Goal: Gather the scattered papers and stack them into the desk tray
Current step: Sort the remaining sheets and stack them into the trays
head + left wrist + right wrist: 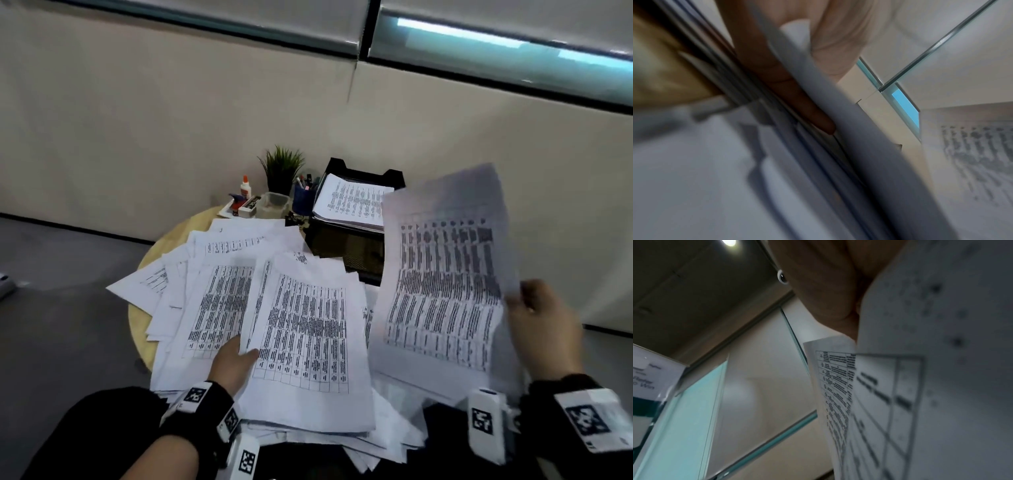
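Round table, right hand lifting sheets, left hand pinching another sheet

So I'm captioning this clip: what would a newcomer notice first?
The sprawl of printed table sheets covering the round wooden table. Next, the raised sheaf that the right hand holds, while the left hand pinches another sheet. Behind stands the black desk tray, already holding papers.
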A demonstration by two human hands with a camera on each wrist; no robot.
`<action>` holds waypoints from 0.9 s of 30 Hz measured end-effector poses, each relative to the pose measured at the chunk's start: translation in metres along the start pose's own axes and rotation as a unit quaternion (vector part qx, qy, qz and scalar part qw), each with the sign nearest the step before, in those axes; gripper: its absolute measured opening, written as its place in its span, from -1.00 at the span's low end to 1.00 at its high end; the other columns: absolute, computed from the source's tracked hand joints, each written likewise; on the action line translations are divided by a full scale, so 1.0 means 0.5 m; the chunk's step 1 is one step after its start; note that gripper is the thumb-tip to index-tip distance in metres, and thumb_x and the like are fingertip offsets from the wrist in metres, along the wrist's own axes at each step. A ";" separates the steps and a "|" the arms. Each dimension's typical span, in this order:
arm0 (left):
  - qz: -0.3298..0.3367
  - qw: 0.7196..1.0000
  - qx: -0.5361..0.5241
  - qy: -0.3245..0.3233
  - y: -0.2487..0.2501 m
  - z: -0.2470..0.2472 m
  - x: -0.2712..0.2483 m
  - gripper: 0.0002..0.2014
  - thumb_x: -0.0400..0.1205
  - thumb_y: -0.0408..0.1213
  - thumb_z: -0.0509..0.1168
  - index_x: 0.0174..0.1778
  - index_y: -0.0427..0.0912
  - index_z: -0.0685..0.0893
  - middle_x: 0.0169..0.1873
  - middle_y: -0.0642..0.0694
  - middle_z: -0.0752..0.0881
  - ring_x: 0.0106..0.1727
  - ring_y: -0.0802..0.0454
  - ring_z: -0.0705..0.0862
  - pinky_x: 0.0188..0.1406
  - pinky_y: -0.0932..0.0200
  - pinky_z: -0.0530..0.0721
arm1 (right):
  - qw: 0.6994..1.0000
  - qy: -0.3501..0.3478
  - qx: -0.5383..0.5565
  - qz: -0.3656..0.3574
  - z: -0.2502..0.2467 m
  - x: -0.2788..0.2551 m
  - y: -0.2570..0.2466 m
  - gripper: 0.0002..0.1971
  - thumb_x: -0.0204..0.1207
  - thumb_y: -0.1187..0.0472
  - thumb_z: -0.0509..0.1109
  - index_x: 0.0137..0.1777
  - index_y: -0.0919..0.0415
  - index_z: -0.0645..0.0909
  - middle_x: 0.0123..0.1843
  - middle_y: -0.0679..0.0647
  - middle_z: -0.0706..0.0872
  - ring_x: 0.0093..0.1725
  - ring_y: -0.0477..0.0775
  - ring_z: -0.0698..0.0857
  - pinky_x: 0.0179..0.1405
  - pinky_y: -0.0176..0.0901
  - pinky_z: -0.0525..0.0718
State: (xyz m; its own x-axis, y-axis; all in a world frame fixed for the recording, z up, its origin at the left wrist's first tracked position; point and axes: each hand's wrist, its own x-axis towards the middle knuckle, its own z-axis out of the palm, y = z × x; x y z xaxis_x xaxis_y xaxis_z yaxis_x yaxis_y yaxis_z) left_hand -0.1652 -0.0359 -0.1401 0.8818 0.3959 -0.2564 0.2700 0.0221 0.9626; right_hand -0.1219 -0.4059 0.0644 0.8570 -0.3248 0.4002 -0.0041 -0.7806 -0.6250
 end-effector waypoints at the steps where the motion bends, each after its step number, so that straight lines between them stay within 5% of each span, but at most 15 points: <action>1: -0.004 1.000 -0.001 -0.001 0.023 0.002 -0.017 -0.42 0.46 -0.21 0.33 0.40 -0.37 0.52 0.33 -0.23 0.62 0.32 -0.15 0.59 0.46 -0.08 0.44 | 1.000 0.008 0.011 -0.013 -0.011 0.016 0.000 -0.83 0.60 0.30 0.30 0.12 0.35 0.61 0.06 0.39 0.72 0.10 0.39 0.67 -0.01 0.00 0.49; 3: -0.006 1.000 0.020 -0.003 0.040 0.002 -0.032 -0.63 0.60 -0.42 0.29 0.33 -0.38 0.55 0.22 -0.19 0.66 0.21 -0.08 0.60 0.31 0.11 0.46 | 0.999 0.004 0.035 -0.023 -0.016 0.042 0.000 -0.82 0.59 0.29 0.32 0.12 0.36 0.61 0.06 0.36 0.72 0.07 0.31 0.69 0.00 -0.02 0.49; 6: -0.003 0.999 0.031 0.005 0.042 0.003 -0.032 -0.66 0.63 -0.50 0.24 0.34 -0.42 0.53 0.13 -0.10 0.61 0.13 0.01 0.55 0.19 0.23 0.39 | 0.994 -0.019 0.102 -0.024 0.003 0.045 -0.009 -0.84 0.56 0.29 0.35 0.09 0.32 0.62 -0.02 0.30 0.73 -0.05 0.15 0.64 -0.04 -0.02 0.51; 10: -0.017 0.999 0.028 -0.005 0.041 0.003 -0.030 -0.60 0.63 -0.50 0.24 0.41 -0.45 0.46 0.35 -0.16 0.54 0.26 -0.10 0.56 0.28 0.18 0.40 | 0.990 -0.083 0.115 0.025 0.099 -0.004 0.018 -0.87 0.53 0.39 0.36 0.05 0.34 0.65 -0.11 0.24 0.72 -0.12 0.11 0.64 -0.18 -0.08 0.52; 13: -0.032 0.999 0.035 -0.020 0.051 0.001 -0.038 -0.52 0.64 -0.45 0.26 0.49 -0.44 0.37 0.34 0.00 0.43 0.44 -0.14 0.46 0.39 0.15 0.36 | 0.984 -0.129 0.098 0.071 0.182 -0.051 0.057 -0.92 0.48 0.38 0.39 -0.09 0.21 0.64 -0.13 0.26 0.76 -0.15 0.16 0.66 -0.06 0.10 0.63; 15: -0.031 0.998 0.055 -0.029 0.048 0.001 -0.034 -0.55 0.63 -0.43 0.27 0.45 -0.42 0.42 0.42 -0.12 0.49 0.38 -0.11 0.52 0.39 0.14 0.38 | 0.980 -0.158 0.075 0.098 0.222 -0.077 0.079 -0.96 0.50 0.36 0.37 -0.12 0.22 0.59 -0.14 0.25 0.73 -0.12 0.19 0.66 -0.05 0.00 0.58; 20: -0.053 0.996 0.009 -0.065 0.059 0.011 -0.043 -0.39 0.67 -0.33 0.26 0.59 -0.37 0.18 0.57 -0.13 0.28 0.56 -0.08 0.31 0.49 0.14 0.25 | 0.951 -0.249 0.065 0.171 0.277 -0.108 0.093 -0.70 0.54 0.29 0.38 0.24 0.37 0.54 0.12 0.31 0.70 0.06 0.26 0.68 0.04 -0.07 0.60; 23: -0.050 0.995 -0.028 -0.077 0.060 0.016 -0.048 -0.52 0.62 -0.40 0.32 0.46 -0.29 0.38 0.34 -0.02 0.47 0.24 0.09 0.46 0.26 0.26 0.34 | 0.926 -0.317 0.065 0.192 0.287 -0.127 0.084 -0.70 0.45 0.40 0.41 0.09 0.23 0.39 -0.21 0.21 0.66 -0.35 0.09 0.59 -0.43 -0.26 0.59; 24: -0.049 0.995 -0.023 -0.086 0.054 0.019 -0.046 -0.51 0.57 -0.32 0.40 0.40 -0.19 0.41 0.29 0.01 0.50 0.22 0.10 0.47 0.29 0.26 0.34 | 0.921 -0.343 0.055 0.175 0.296 -0.129 0.090 -0.69 0.39 0.45 0.40 0.08 0.25 0.43 -0.22 0.22 0.66 -0.36 0.07 0.58 -0.44 -0.24 0.60; 27: -0.048 0.989 0.035 -0.134 0.050 0.025 -0.047 -0.30 0.42 -0.11 0.55 0.45 -0.21 0.46 0.29 -0.03 0.64 0.28 0.01 0.61 0.44 0.04 0.46 | 0.899 -0.416 0.041 0.131 0.314 -0.138 0.096 -0.36 0.31 0.46 0.38 0.44 0.25 0.40 0.23 0.18 0.67 0.04 0.15 0.69 -0.21 -0.16 0.67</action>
State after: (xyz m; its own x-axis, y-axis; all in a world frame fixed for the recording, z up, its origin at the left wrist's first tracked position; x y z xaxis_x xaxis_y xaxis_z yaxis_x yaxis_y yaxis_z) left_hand -0.1740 -0.0563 -0.1110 0.9192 0.1380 -0.3687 0.3747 -0.0195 0.9269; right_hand -0.1002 -0.3371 -0.0982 0.9212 0.0472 -0.3861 -0.2524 -0.6826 -0.6858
